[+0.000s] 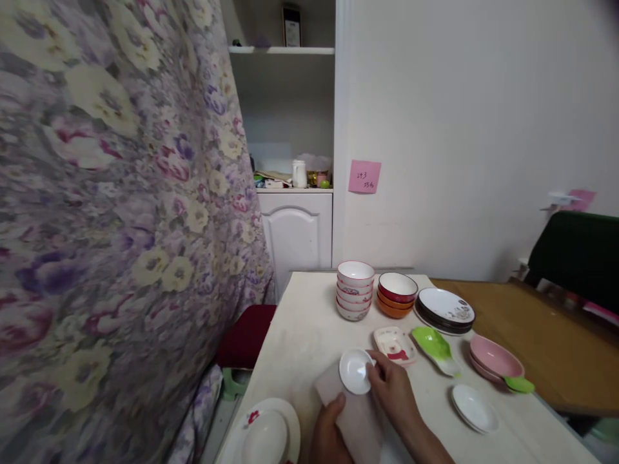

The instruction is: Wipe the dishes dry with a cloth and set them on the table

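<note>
My right hand (395,389) pinches a small white dish (354,372) by its right edge, thumb on its inner face. A pale greyish-pink cloth (355,415) spreads beneath the dish. The cloth is gripped by my left hand (331,433), its thumb lying on top and its other fingers hidden below. Just beyond my right hand lies a square white dish with a red picture (394,345). Beside that is a green leaf-shaped dish (435,348). At the lower left, a small white plate (265,439) rests on a larger plate with red flowers (290,419).
Stacked white bowls (355,290), red and orange bowls (396,296) and dark-rimmed plates (445,308) stand at the table's back. Pink bowls (497,357) and small white dishes (474,408) sit to the right. A floral curtain (135,193) hangs left, near a red stool (246,335).
</note>
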Tool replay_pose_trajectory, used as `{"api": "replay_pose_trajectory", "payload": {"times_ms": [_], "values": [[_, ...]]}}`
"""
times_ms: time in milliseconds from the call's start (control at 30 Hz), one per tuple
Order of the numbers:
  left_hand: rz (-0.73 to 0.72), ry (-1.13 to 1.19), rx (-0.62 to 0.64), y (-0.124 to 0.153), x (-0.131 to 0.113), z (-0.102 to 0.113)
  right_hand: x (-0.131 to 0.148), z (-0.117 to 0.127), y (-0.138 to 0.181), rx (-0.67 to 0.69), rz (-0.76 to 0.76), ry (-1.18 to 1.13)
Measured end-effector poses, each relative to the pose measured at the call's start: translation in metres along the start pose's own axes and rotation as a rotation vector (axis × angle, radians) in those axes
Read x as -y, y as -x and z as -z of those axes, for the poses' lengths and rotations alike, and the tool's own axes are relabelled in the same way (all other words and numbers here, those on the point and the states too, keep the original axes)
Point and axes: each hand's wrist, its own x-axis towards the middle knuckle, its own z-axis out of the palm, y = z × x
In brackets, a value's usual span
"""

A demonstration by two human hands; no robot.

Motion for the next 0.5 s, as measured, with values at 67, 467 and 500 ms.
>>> {"api": "replay_pose_trajectory", "payload": {"times_ms": [67, 467, 500], "values": [[0.007, 0.015, 0.013, -0.002, 0.001, -0.002, -0.006, 0.0, 0.009, 0.01, 0.025, 0.034], [-0.057, -0.156, 0.152, -0.009, -0.017, -0.009, -0.009, 0.009, 0.018, 0.18, 0.091, 0.01], [-0.09, -0.205, 0.162, -0.01, -0.017, -0.008, -0.009, 0.009, 0.018, 0.168, 0.089, 0.004]]}}
